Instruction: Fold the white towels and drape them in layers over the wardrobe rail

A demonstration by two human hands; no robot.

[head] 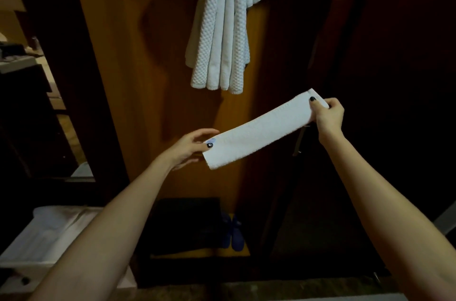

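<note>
Layered towels [222,41] already hang; below them, left hand [190,147] and right hand [328,115] each pinch an end of a folded towel [261,130], not yet draped.

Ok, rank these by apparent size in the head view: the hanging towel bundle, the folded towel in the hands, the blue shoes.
1. hanging towel bundle, largest, though cropped at the top.
2. folded towel.
3. blue shoes, smallest, but farther from the camera, so true size is unsure.
</note>
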